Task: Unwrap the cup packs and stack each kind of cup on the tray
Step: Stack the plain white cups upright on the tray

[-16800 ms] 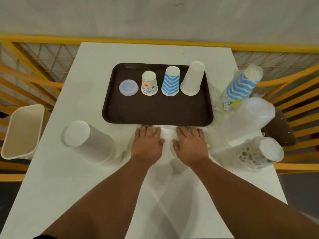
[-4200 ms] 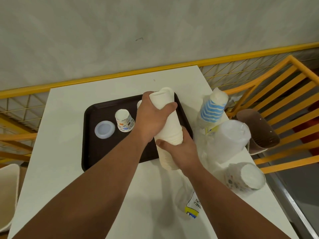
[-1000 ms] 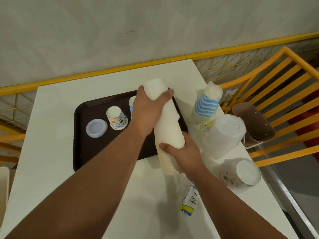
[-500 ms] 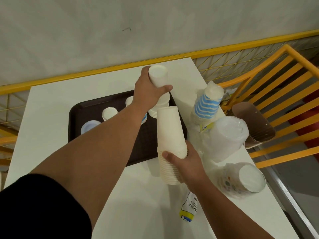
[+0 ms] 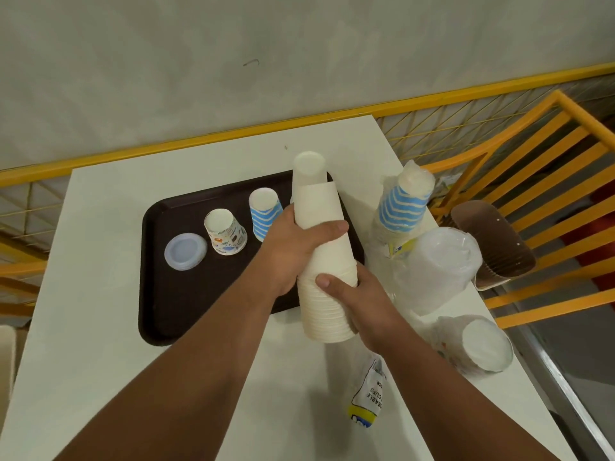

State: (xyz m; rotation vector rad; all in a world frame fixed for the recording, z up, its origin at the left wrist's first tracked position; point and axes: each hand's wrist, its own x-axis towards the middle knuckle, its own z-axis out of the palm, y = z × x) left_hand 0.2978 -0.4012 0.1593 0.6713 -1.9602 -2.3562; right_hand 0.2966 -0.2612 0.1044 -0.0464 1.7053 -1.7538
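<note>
Hands first: your left hand [image 5: 293,247] wraps the upper part of the stack of plain white paper cups [image 5: 324,254], thumb across its front and fingers curled behind, while your right hand [image 5: 357,301] grips the lower, ribbed-looking part where the rims bunch together. You hold the stack upside down and slightly tilted, over the near right corner of the dark brown tray [image 5: 173,294], with its lowest rims just off the tray above the white worktop [image 5: 100,294].

On the tray you have a translucent lid [image 5: 185,251] at the left, then an inverted patterned cup [image 5: 225,231], then an inverted blue-striped cup [image 5: 264,212] partly hidden by your left hand.

To your right on the worktop, a wrapped pack of blue-striped cups [image 5: 404,201] stands upright. Just in front of it lies a wrapped pack of clear plastic cups [image 5: 439,267], and nearer you a wrapped pack of patterned cups [image 5: 476,347] lies on its side. A crumpled printed wrapper [image 5: 367,397] lies on the worktop below your right wrist. A sleeve of brown cups [image 5: 492,244] rests at the worktop's right edge against the yellow railing [image 5: 539,181].
</note>
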